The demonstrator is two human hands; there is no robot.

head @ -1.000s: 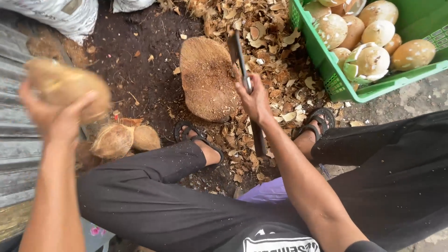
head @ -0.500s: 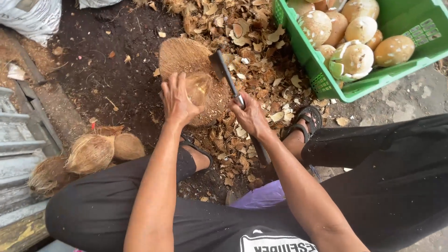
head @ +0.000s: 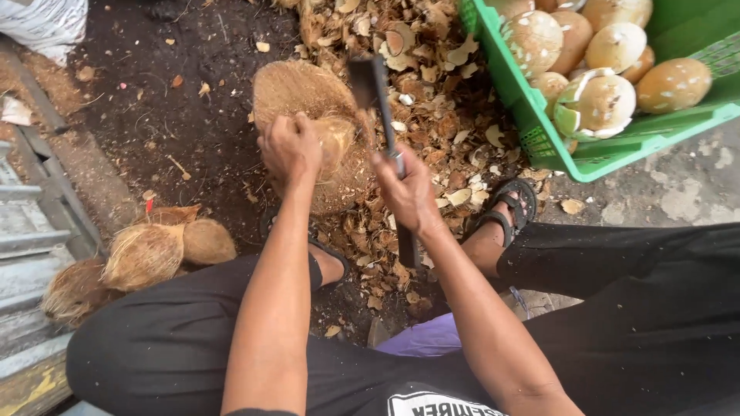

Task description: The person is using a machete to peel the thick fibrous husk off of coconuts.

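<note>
Left hand point(head: 290, 148) on coconut point(head: 337, 140)

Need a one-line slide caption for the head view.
Left hand steadies coconut on chopping block; right hand holds cleaver.

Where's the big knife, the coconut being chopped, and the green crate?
big knife point(head: 368, 81), head view, on the dark blade.
coconut point(head: 337, 142), head view, on its husk.
green crate point(head: 539, 142), head view, on its front wall.

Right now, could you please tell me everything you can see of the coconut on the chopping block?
The coconut is brown and fibrous, its husk looking dry and partly shaved. It rests on the round wooden block, steadied from above by the left hand. The cleaver, held in the right hand, has its dark blade beside the coconut's right edge; whether they touch is unclear.
</note>
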